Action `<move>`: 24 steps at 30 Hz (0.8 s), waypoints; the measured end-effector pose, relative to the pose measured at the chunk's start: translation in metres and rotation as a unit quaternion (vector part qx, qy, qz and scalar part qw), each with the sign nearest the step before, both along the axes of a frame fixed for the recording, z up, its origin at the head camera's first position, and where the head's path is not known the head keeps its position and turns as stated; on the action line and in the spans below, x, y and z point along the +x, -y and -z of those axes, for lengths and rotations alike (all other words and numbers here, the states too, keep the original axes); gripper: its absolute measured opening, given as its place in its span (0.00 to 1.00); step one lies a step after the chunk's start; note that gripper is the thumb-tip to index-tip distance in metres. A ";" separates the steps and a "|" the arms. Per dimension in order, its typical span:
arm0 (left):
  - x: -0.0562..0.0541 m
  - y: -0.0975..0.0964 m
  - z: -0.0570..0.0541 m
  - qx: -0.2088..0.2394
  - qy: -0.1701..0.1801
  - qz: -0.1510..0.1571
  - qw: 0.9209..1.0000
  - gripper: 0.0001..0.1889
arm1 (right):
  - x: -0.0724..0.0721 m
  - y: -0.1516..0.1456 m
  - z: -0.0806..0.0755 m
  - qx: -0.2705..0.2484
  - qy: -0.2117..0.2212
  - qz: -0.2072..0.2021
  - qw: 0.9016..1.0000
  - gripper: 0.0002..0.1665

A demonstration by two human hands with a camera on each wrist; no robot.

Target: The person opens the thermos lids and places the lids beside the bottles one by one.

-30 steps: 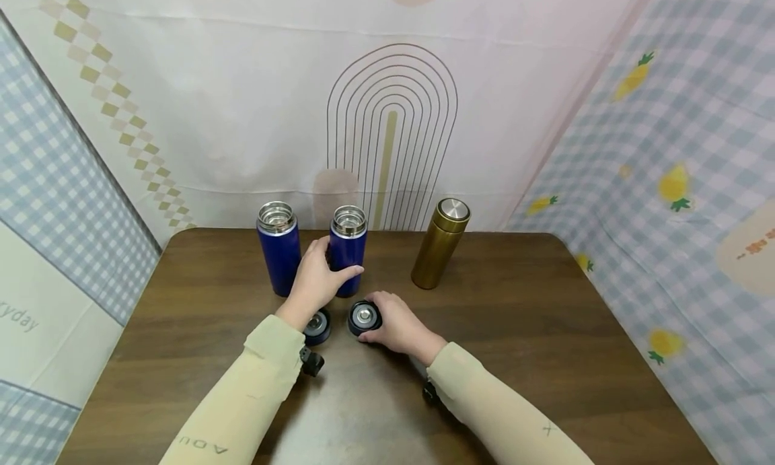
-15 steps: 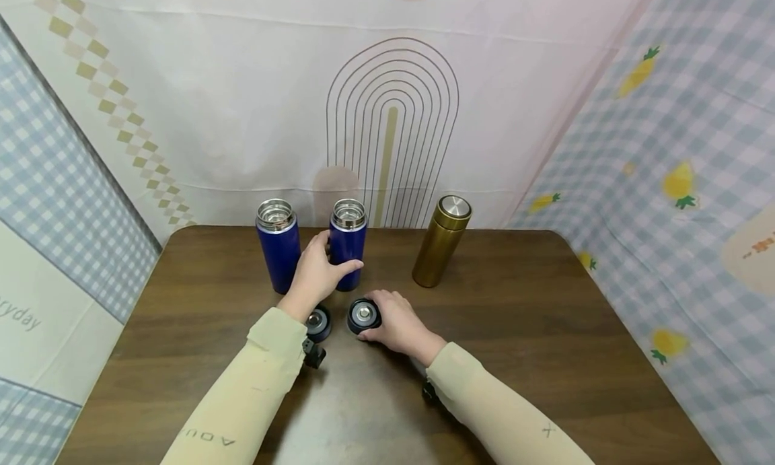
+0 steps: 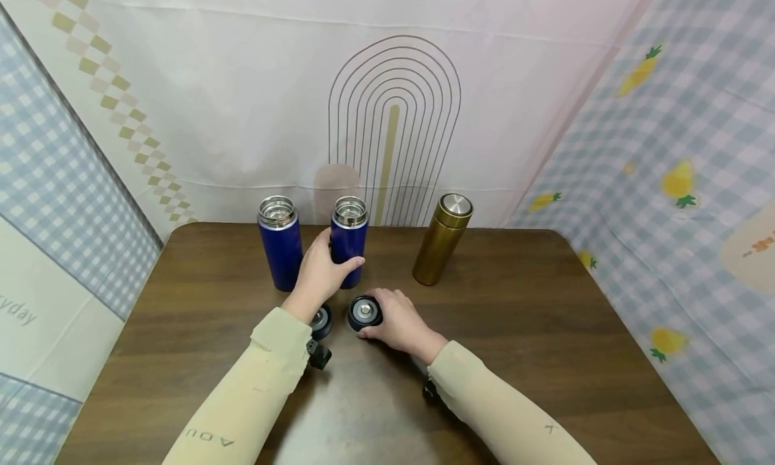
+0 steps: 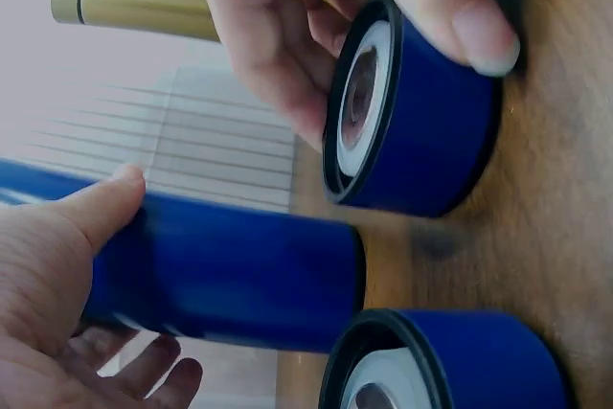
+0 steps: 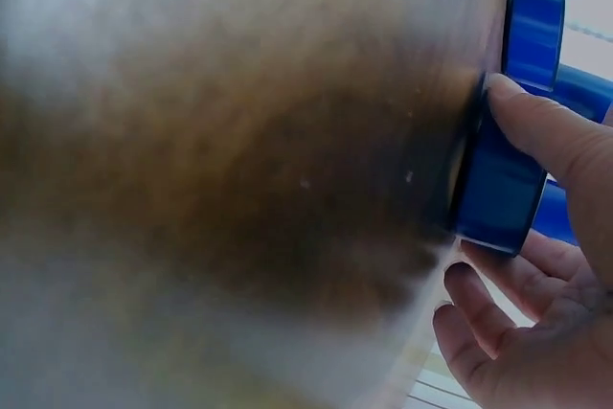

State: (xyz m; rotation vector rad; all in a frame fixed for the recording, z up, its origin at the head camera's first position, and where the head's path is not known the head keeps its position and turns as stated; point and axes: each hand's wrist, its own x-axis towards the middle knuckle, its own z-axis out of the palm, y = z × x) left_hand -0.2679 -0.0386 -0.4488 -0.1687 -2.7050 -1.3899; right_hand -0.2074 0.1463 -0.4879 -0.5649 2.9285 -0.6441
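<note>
My left hand (image 3: 321, 270) grips an uncapped blue thermos (image 3: 348, 239) upright at the back of the table, thumb across its front and fingers round its left side. In the left wrist view the thermos (image 4: 230, 270) shows below the thumb. Thumb and fingers of my right hand (image 3: 399, 320) pinch a blue lid (image 3: 365, 311) that rests on the wood, its inner side facing up. A second blue lid (image 3: 319, 322) lies inside up beside my left wrist, which partly covers it. Left of that hand stands another uncapped blue thermos (image 3: 280, 249), its steel mouth showing.
A gold thermos (image 3: 442, 239) with its steel-topped lid on stands at the back right. The brown wooden table (image 3: 533, 330) ends at a patterned cloth backdrop (image 3: 242, 115), with a checked cloth (image 3: 636, 249) along the right side.
</note>
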 end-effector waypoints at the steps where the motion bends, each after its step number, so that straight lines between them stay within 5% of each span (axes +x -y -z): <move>1: 0.002 0.000 -0.001 0.001 0.000 0.000 1.000 0.47 | 0.001 -0.001 0.000 -0.002 0.002 0.001 1.000 0.49; 6: 0.015 0.003 -0.003 0.012 -0.012 -0.001 1.000 0.48 | 0.005 -0.008 -0.006 -0.033 0.012 0.002 0.999 0.61; 24: 0.052 0.008 0.001 0.018 -0.149 0.037 0.988 0.38 | 0.027 -0.067 -0.029 -0.100 -0.007 0.050 0.994 0.56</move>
